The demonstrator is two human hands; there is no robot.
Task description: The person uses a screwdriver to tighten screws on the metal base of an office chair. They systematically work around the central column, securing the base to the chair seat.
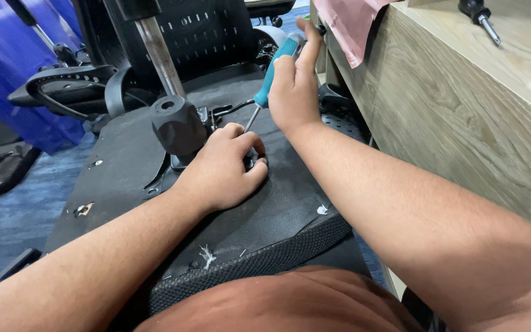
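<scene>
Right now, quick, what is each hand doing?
Left hand: fingers curled, pressing on the seat beside the screwdriver tip.
Right hand: closed around the screwdriver.

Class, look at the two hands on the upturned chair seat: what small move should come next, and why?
Probably a turn of the screwdriver. The right hand grips its teal handle, the shaft slants down to a point beside the left hand, which rests on the black seat underside at the tip. The tip itself is hidden, so check that it is seated first.
</scene>
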